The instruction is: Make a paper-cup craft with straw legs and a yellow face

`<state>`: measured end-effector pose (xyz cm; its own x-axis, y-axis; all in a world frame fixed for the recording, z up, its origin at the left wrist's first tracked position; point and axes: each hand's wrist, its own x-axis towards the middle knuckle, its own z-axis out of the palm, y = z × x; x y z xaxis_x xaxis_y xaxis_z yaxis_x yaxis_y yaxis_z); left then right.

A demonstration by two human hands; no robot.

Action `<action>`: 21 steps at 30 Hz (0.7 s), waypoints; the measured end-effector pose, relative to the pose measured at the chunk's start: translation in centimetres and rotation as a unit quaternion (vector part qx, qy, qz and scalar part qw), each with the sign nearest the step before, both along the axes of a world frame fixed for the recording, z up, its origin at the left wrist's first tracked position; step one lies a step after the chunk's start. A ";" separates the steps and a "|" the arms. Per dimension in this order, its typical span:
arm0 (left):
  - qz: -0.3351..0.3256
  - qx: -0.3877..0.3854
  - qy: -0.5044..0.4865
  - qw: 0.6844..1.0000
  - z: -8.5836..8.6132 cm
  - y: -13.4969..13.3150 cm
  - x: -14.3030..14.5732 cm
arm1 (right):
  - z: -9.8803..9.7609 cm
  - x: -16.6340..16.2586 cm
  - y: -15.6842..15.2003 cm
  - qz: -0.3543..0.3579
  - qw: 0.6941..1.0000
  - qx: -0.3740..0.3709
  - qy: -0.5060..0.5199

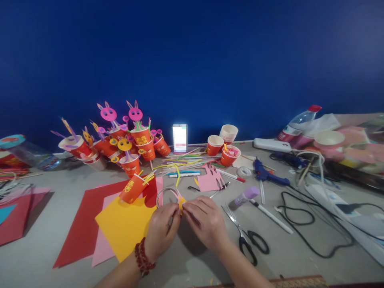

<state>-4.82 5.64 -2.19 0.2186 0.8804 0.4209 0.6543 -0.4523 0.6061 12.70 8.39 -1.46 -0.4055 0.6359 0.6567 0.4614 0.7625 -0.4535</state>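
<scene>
My left hand (163,228) and my right hand (204,220) meet above the grey table (192,264), both pinching a small yellow paper piece (181,203). A thin pale curved strip (166,191) arches up from the piece over my left fingers. A red bead bracelet (143,258) sits on my left wrist. Just left of my hands lie yellow (124,226), pink and red paper sheets (81,228), with a tipped orange paper cup (132,189) on them.
Black-handled scissors (247,240) lie right of my hands, with a purple glue stick (244,197), a blue glue gun (265,174) and a black cable (300,224) beyond. Several decorated orange cups (120,144) stand at the back left. A plastic bottle (297,124) lies at the right.
</scene>
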 end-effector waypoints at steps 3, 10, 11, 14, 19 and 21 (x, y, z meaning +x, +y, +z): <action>0.001 0.010 0.014 1.000 0.1 0.1 0.1 | -0.1 0.0 0.1 -0.004 1.000 0.002 0.000; -0.004 0.014 0.023 1.000 0.2 -0.1 0.3 | -0.2 -0.3 0.0 -0.011 1.000 0.002 -0.009; -0.005 0.014 0.024 1.000 0.2 -0.2 0.3 | -0.1 -0.3 0.0 -0.014 1.000 0.005 -0.006; -0.001 0.012 0.019 1.000 0.1 -0.2 0.2 | 0.2 -0.2 -0.1 -0.023 1.000 0.004 0.002; 0.005 -0.021 0.000 1.000 0.0 -0.1 0.0 | 0.7 0.0 -0.1 -0.020 1.000 -0.013 0.000; 0.007 -0.030 -0.005 1.000 0.0 0.0 0.0 | 0.8 0.0 -0.1 -0.012 1.000 -0.017 -0.006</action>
